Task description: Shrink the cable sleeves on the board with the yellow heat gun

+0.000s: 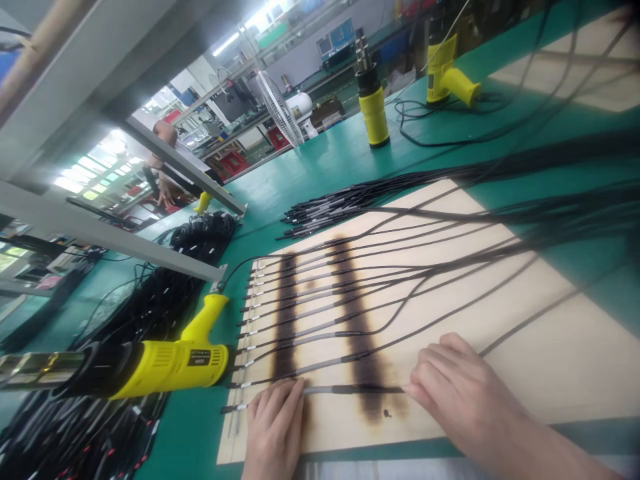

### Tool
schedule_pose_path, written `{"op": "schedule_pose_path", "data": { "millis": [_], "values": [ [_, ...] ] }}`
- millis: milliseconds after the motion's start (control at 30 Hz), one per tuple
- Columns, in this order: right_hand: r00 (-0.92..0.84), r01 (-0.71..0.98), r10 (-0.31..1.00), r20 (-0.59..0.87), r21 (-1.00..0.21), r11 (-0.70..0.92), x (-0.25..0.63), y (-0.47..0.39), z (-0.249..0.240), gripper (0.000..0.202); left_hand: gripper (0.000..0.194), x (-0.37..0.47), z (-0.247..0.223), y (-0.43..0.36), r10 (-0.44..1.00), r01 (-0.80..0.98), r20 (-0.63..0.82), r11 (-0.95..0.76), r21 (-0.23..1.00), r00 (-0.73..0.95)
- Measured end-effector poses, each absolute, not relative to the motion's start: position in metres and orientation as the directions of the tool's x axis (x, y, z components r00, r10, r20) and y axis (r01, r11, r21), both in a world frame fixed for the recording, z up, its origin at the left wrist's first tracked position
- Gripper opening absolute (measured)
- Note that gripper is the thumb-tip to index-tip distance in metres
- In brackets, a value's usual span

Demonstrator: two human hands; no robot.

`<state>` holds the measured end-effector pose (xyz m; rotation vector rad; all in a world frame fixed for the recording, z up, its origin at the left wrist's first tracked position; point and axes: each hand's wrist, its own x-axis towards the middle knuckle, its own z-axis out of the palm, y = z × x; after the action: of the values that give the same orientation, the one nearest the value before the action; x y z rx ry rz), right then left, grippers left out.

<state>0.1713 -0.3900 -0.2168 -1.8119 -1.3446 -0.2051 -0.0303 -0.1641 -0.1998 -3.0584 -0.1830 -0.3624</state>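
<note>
My left hand (277,417) rests on the light wooden board (560,353), its fingers pressed together over the nearest black cable (345,389). My right hand (463,390) pinches that same cable farther right, and its tail runs on behind the hand. Between my hands the cable lies straight, with a grey sleeve and a black section showing. Beyond it, several similar cables (320,328) lie side by side in a row, their tips toward the board's left edge. Two dark scorched bands (286,320) cross the board under them.
A yellow heat gun (170,367) is at the left, its nozzle pointing away from the board. Two more heat guns (374,113) stand at the back. Cable bundles (330,207) lie behind the board and at the left. A grey metal frame (185,257) rises at the left. Another person (167,157) is farther back.
</note>
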Motion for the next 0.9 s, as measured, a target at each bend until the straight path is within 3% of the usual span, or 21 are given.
{"op": "schedule_pose_path", "data": {
  "millis": [300,900],
  "values": [
    [0.411,0.852,0.625,0.664,-0.524,-0.004,0.173,-0.366,-0.200,0.022,0.038,-0.034,-0.201,-0.167,0.138,0.152,0.219,-0.987,-0.050,0.966],
    [0.432,0.837,0.607,0.667,-0.547,0.006,0.168,-0.362,-0.193,0.026,0.038,-0.037,-0.206,-0.167,0.165,0.181,0.206,-0.981,-0.063,0.965]
  ]
}}
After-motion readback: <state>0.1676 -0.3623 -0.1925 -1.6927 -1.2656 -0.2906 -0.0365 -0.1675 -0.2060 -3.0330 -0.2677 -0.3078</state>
